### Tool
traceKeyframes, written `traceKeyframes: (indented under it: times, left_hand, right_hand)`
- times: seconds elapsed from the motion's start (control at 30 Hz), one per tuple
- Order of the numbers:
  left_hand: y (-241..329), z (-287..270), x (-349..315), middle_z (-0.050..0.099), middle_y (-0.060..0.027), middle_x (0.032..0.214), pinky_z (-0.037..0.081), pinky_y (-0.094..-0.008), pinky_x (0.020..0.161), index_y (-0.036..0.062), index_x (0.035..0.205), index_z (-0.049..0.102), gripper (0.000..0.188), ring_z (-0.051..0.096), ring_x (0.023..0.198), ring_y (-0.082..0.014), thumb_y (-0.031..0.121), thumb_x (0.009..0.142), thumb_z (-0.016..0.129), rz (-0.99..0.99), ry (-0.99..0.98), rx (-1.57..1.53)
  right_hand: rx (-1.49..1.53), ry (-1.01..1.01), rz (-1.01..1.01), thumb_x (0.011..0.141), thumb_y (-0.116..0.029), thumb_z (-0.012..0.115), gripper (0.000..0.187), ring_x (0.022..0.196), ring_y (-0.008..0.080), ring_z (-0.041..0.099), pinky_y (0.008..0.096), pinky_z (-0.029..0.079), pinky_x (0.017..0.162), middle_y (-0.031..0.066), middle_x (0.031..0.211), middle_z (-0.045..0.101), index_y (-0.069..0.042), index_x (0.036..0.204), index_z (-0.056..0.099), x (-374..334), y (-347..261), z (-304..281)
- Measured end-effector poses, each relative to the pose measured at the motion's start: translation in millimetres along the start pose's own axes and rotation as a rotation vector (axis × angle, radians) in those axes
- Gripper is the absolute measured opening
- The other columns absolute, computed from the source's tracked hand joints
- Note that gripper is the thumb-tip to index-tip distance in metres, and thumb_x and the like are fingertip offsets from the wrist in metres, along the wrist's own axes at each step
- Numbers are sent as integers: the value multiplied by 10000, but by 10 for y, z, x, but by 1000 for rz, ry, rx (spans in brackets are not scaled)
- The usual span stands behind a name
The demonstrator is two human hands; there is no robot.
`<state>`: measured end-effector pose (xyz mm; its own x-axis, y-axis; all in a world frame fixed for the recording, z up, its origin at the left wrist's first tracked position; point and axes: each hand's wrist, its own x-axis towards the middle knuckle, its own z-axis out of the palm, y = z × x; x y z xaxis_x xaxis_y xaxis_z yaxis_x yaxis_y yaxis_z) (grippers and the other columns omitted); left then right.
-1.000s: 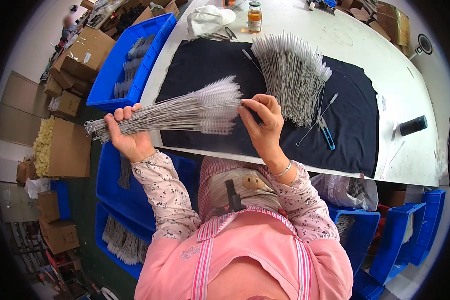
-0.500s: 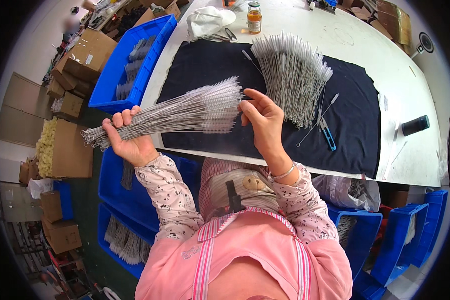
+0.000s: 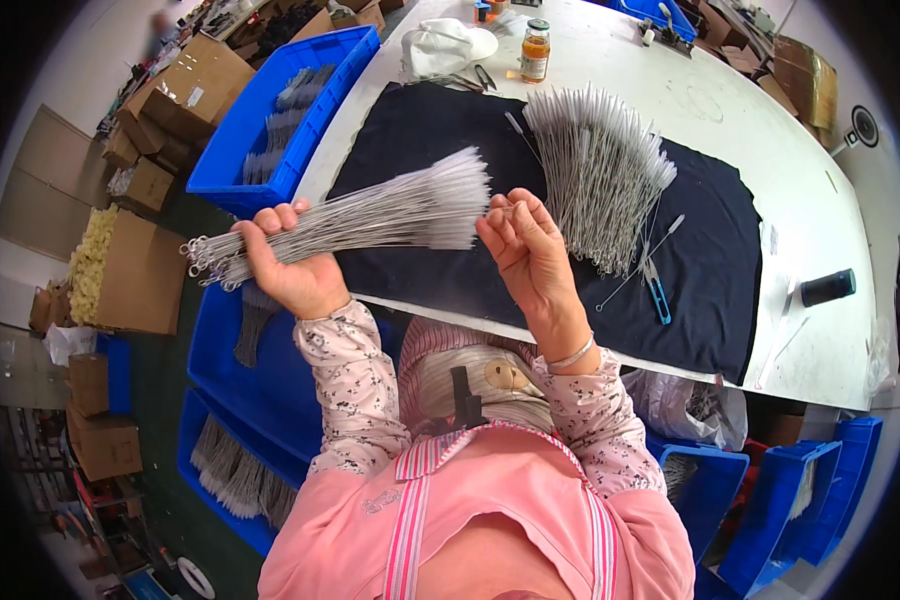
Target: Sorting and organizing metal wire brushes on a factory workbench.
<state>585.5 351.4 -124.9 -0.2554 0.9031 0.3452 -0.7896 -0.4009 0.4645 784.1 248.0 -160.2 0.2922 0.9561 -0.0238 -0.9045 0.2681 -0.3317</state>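
Left hand (image 3: 295, 270) grips a brush bunch (image 3: 390, 212); right hand (image 3: 532, 250) (holding something? can't tell) seems to pick at tips (image 3: 468, 195); next needs care.

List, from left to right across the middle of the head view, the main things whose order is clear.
Cardboard box, left hand gripping a bundle of wire-handled brushes, right hand near the bristle tips, blue-handled thread snips on dark cloth, black cylinder.

A white cap (image 3: 448, 48) is lying near a glass jar (image 3: 535, 52) on the table (image 3: 630, 75); a black cylinder (image 3: 828, 288) is lying farther right, while cardboard boxes (image 3: 202, 80) are sitting at left.
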Motion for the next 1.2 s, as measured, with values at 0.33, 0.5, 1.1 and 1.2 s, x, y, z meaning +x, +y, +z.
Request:
traceKeyframes:
  times: [0.33, 0.5, 1.1, 1.2]
  left_hand:
    - [17, -189, 160, 449, 18, 679, 424, -341, 714, 120, 744, 439, 211, 437, 635, -145, 198, 912, 540, -53, 267, -45]
    - [65, -47, 163, 490, -11, 693, 420, -303, 712, 62, 720, 508, 225, 488, 691, -119, 173, 900, 585, 266, -83, 544]
    - [-397, 471, 22, 600, -21, 884, 471, -247, 718, 21, 1124, 470, 342, 575, 806, -86, 9, 822, 630, -275, -667, 668]
    - [-376, 627, 170, 596, -43, 947, 467, -271, 738, 3, 1103, 499, 385, 567, 889, -124, 68, 772, 685, 79, -786, 795]
  right_hand:
    - [-191, 161, -551, 833, -58, 629, 155, 775, 122, 631, 246, 550, 728, 63, 897, 640, -18, 979, 600, 354, -735, -1036]
    - [-629, 156, -817, 876, -38, 583, 147, 681, 124, 625, 235, 538, 653, 109, 918, 666, -2, 1014, 617, 75, -1328, -379]
    - [-1497, -867, -1201, 784, -175, 593, 232, 802, 319, 592, 361, 483, 695, 132, 909, 610, -18, 953, 617, 682, -263, 1303]
    - [-1515, -1049, -1621, 781, -252, 604, 261, 823, 291, 592, 364, 476, 748, 118, 881, 624, -48, 939, 647, 894, -60, 1658]
